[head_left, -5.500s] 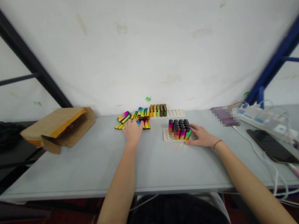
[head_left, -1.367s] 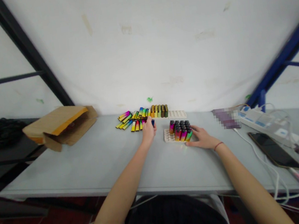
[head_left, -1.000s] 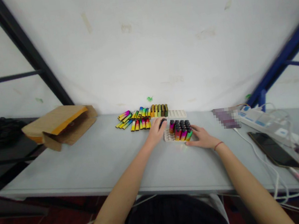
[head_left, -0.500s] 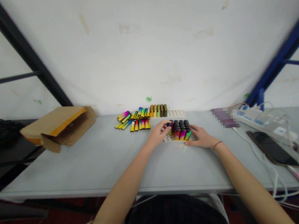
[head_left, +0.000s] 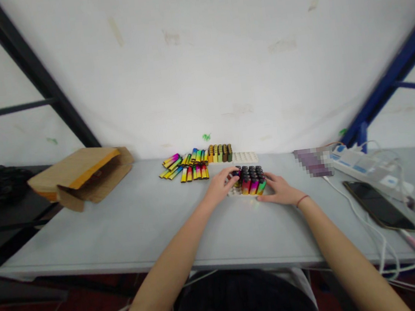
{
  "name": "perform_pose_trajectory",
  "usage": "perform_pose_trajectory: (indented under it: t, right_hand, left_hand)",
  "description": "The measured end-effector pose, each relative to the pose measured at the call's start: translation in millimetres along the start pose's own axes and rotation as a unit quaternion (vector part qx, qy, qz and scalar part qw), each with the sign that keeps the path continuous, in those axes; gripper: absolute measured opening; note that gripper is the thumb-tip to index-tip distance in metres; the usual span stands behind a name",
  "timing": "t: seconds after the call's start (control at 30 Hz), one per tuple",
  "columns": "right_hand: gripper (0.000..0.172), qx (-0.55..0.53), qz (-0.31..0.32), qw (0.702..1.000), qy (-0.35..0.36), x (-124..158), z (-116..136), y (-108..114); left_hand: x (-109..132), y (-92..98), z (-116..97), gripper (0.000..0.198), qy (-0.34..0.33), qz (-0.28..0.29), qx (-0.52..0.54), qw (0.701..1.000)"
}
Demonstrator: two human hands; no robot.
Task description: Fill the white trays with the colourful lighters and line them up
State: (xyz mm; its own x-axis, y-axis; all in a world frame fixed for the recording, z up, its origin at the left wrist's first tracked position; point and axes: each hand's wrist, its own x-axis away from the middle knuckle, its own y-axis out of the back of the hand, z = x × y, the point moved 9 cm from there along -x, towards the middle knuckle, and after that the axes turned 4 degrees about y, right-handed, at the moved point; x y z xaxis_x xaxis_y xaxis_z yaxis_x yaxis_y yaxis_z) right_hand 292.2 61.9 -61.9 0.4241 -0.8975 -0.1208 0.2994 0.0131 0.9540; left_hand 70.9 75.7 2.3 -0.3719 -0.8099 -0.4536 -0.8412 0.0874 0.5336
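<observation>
Several lighters (head_left: 253, 180) with black tops and shiny rainbow bodies stand upright in a white tray with holes (head_left: 234, 192). My left hand (head_left: 219, 185) is at the tray's left end, thumb and fingers closed around a lighter (head_left: 236, 178) there; its lower part is partly hidden. Around the right end of the tray curls my right hand (head_left: 280, 190), its thumb along the front edge and its fingers against the right side. Behind my left hand lies a loose pile of rainbow lighter-like pieces (head_left: 194, 172), some in yellow, pink, green and blue.
Against the wall, a second white tray (head_left: 245, 157) holds rows of upright pieces (head_left: 220, 153) at its left. An opened cardboard box (head_left: 81, 173) lies on the left of the grey table (head_left: 126, 236). To the right are a phone (head_left: 378, 205), a power strip (head_left: 368, 168) and tangled white cables.
</observation>
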Motion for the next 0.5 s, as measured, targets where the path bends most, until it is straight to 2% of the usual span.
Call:
perform_pose_trajectory:
  t: [0.27, 0.5]
  right_hand:
    - [0.094, 0.001, -0.002, 1.0, -0.002, 0.1, 1.4, 1.0]
    - [0.092, -0.002, -0.002, 1.0, 0.005, 0.1, 3.0, 1.8]
  left_hand:
    - [2.3, -1.2, -5.6, 0.033, 0.006, 0.014, 0.006, 1.0]
    - [2.6, 2.6, -8.4, 0.03, -0.015, 0.002, -0.007, 1.0]
